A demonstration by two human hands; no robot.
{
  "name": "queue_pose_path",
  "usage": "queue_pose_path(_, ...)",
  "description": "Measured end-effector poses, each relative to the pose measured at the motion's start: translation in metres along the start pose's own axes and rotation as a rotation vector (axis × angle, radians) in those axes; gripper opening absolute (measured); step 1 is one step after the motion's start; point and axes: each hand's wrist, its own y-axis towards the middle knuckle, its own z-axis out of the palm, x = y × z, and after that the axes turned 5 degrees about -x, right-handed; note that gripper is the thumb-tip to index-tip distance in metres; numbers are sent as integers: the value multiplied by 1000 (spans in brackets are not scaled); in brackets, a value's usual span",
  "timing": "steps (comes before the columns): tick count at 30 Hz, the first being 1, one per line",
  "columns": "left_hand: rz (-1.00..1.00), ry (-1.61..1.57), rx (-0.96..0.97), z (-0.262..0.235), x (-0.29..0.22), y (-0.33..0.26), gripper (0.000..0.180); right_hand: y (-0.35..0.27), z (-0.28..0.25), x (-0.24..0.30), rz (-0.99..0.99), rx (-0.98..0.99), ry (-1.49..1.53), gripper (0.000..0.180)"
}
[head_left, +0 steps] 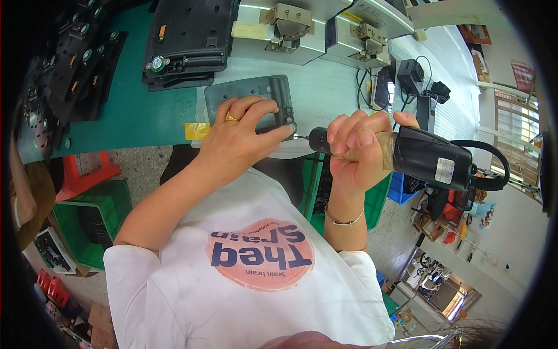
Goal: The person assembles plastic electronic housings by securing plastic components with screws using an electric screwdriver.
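A dark grey plastic panel [250,88] lies flat on the bench in front of me. Curled over its near part, my left hand [238,131] grips it, a ring on one finger, and the thumb reaches to the near right corner. My right hand [361,142] is wrapped round a black electric screwdriver [433,158], held level and partly covered in tan tape. Its thin bit points left and ends at the panel's corner, close to my left thumb. Whether a screw sits at the tip is too small to tell.
Stacked black plastic panels [189,41] stand behind on the green bench mat [125,99], with more black parts [81,64] at far left. Metal boxes with feeder mechanisms [288,29] line the back. Cables and a black adapter [410,75] lie right. Green crates [87,224] stand below; another person's arm shows left.
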Motion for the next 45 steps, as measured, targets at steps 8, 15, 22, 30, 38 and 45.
queue_pose_path(8, 3, -6, -13, 1, 1, 0, 39, -1, 2, -4, 11, -7, 1, 45)
queue_pose_path(15, -7, -5, -33, 2, -1, 0, 37, -4, 3, -9, -59, 127, -93, 50)
queue_pose_path(22, -39, 4, -54, 2, -2, -2, 33, -8, 9, -9, -94, 223, -239, 39)
queue_pose_path(30, -54, 2, -16, 2, 1, -3, 41, -6, 16, -9, -41, 84, -119, 42)
queue_pose_path(38, -71, 9, -5, 3, 0, -4, 39, -11, 24, -4, -14, -17, -270, 52)
queue_pose_path(45, -81, -4, -3, 2, 1, -6, 40, -17, 30, -4, -167, 78, -587, 61)
